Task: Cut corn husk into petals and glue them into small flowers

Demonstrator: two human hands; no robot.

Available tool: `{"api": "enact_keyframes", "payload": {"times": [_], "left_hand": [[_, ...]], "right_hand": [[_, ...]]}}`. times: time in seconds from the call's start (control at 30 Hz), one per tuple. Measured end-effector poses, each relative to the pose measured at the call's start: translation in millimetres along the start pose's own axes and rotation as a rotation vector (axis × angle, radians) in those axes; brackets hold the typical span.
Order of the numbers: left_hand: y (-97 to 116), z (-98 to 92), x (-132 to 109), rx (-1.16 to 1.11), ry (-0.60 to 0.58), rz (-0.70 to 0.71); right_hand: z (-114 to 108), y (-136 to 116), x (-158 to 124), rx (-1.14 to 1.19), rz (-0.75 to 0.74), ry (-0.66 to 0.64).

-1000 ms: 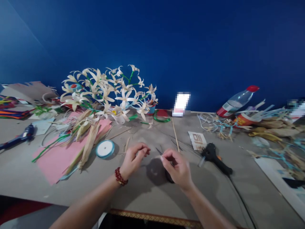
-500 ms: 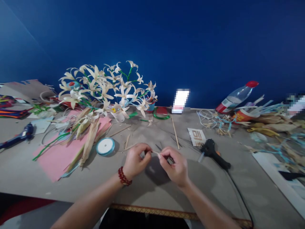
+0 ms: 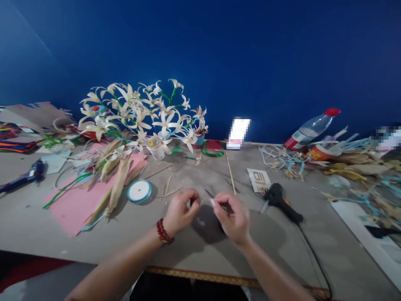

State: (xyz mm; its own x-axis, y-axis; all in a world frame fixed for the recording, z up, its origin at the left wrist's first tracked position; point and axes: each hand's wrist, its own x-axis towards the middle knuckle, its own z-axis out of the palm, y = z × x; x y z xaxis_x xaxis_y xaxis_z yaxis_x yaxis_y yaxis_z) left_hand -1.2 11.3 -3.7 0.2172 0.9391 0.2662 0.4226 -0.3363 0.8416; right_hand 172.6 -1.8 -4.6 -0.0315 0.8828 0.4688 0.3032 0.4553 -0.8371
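Observation:
My left hand, with a red bead bracelet at the wrist, is curled into a pinch just above the grey table. My right hand is also closed in a pinch a little to its right, with a small pale piece at its fingertips. The two sets of fingertips face each other, a short gap apart. What the left hand holds is too small to name. A dark round object lies partly hidden under my right hand.
A black glue gun with its cord lies right of my hands. A white tape roll, pink paper with dried husks, and a spray of pale handmade flowers are at the left. A thin wooden stick, plastic bottle and blue glue gun stand around.
Half a second ago my fingertips met on a thin pale strip. Now the hands have drawn slightly apart, and the left has curled tighter.

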Motion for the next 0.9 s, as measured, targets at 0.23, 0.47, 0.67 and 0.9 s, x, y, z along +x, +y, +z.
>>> {"api": "enact_keyframes", "payload": {"times": [0.23,0.47,0.67,0.9], "left_hand": [[6.6,-1.6,-1.5,-0.141,-0.058,0.083],[8.5,8.5,-5.5,-0.143,-0.037,0.082],[2.9,4.0,-3.0,-0.161,-0.058,-0.041],[13.4,6.6,-5.2,-0.192,-0.104,0.047]], "right_hand": [[-1.4,0.5,0.1,0.002,0.032,-0.034],[7.6,-1.7,-4.4,-0.008,-0.034,-0.088],[0.1,-1.3,-2.0,0.008,-0.038,0.059],[3.5,-1.4,-2.7,-0.007,-0.004,-0.044]]}}
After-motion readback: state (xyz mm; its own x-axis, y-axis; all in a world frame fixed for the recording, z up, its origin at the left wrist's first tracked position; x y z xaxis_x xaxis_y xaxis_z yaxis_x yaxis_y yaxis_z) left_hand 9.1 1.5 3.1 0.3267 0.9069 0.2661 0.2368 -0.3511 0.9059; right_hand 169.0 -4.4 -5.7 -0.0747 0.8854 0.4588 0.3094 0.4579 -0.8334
